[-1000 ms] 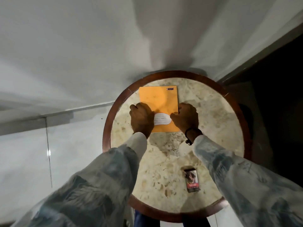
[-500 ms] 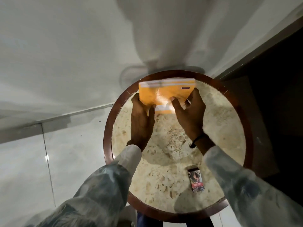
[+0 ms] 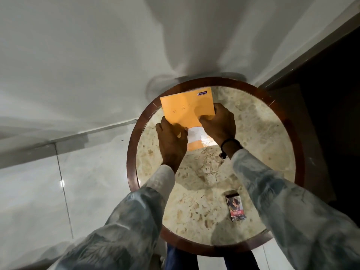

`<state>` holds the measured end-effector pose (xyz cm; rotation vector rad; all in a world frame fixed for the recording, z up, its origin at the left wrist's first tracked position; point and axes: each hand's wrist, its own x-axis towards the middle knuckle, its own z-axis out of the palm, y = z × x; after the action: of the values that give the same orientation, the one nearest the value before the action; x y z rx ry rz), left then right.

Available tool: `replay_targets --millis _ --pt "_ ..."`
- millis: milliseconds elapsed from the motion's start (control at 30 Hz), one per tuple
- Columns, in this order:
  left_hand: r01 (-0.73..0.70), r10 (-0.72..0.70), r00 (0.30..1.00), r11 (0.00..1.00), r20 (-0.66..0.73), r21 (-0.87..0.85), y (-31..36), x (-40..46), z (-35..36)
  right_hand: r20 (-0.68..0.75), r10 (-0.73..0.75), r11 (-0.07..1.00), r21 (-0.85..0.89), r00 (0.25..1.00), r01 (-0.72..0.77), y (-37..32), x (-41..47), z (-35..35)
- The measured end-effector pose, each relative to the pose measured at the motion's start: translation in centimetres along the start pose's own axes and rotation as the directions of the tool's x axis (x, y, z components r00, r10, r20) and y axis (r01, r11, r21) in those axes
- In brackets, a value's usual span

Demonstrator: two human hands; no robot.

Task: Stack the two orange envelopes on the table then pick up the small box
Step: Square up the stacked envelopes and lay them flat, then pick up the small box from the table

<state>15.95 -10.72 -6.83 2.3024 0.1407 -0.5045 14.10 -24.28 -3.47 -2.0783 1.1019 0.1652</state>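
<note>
An orange envelope [image 3: 184, 110] lies at the far side of the round marble table [image 3: 253, 133], with a white label near its close end. Only one orange face shows, so I cannot tell whether a second envelope lies under it. My left hand [image 3: 171, 141] grips the envelope's near left edge. My right hand [image 3: 218, 123] holds its right edge, fingers on top. The small dark box [image 3: 235, 207] lies flat near the table's front right, apart from both hands.
The table has a dark wooden rim [image 3: 132, 149]. A white wall rises behind it and pale floor tiles [image 3: 39, 191] lie to the left. A dark doorway or cabinet [image 3: 331, 94] stands on the right.
The envelope was lifted and tilted up at the table's far edge half a second ago; now it lies flat again, with both hands still on its sides.
</note>
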Motion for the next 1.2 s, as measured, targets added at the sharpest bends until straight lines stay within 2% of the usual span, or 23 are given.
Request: replay_targets --millis 100,200,233,300,367,400,467,567,633,700,833,1000,1067,1200 --pt "0.059 -0.060 0.998 0.997 0.031 0.049 -0.1 0.4 0.0 0.068 0.001 0.999 -0.044 0.998 0.002 0.3 0.9 0.5" --pt "0.073 -0.073 0.997 0.955 -0.011 0.289 -0.2 -0.3 0.2 0.030 -0.012 0.998 -0.060 0.999 0.014 1.3 0.7 -0.1" --pt "0.027 -0.024 1.000 0.946 -0.013 0.323 -0.1 -0.7 0.3 0.012 0.013 0.999 -0.052 1.000 -0.012 1.9 0.2 -0.4" --pt "-0.164 0.157 0.986 0.932 0.050 0.322 0.3 -1.2 0.6 -0.019 0.050 0.998 -0.044 0.999 -0.051 3.7 -2.0 -1.2" --pt "-0.366 0.322 0.929 0.868 0.181 0.337 0.5 -0.8 1.4 -0.026 0.055 0.995 -0.081 0.998 -0.057 6.3 -5.3 -1.7" --pt "-0.430 0.358 0.900 0.825 0.249 0.367 0.4 -0.4 1.9 -0.023 0.054 0.991 -0.122 0.998 -0.057 7.6 -7.2 -1.8" --pt "-0.478 0.344 0.871 0.757 0.350 0.446 0.1 0.3 3.1 -0.005 0.063 0.966 -0.250 0.998 -0.063 10.5 -10.9 -2.1" --pt "-0.465 0.318 0.882 0.707 0.347 0.533 -0.9 1.0 4.0 0.079 0.124 0.910 -0.406 0.989 -0.082 13.9 -15.9 -2.1" --pt "-0.457 0.293 0.884 0.704 0.363 0.544 -1.0 1.2 4.0 0.148 0.199 0.892 -0.437 0.969 -0.116 15.6 -18.1 -2.1" --pt "-0.461 0.287 0.882 0.694 0.374 0.553 -0.9 1.4 4.0 0.175 0.237 0.915 -0.370 0.956 -0.159 16.3 -18.8 -2.1" --pt "-0.459 0.290 0.884 0.686 0.366 0.565 -1.0 1.2 4.2 0.070 0.170 0.961 -0.232 0.983 -0.150 15.2 -14.9 -2.2" --pt "-0.459 0.297 0.885 0.680 0.358 0.572 -1.2 1.4 4.4 -0.149 0.031 0.994 -0.095 0.988 -0.046 10.1 -3.5 -3.4" --pt "-0.468 0.312 0.882 0.674 0.354 0.572 -1.5 1.3 4.5 -0.183 -0.034 0.997 -0.077 0.983 0.020 8.7 0.4 -3.7" --pt "-0.477 0.337 0.879 0.658 0.338 0.583 -1.9 1.4 4.8 -0.160 -0.106 0.987 -0.139 0.981 0.084 8.7 3.4 -2.6"
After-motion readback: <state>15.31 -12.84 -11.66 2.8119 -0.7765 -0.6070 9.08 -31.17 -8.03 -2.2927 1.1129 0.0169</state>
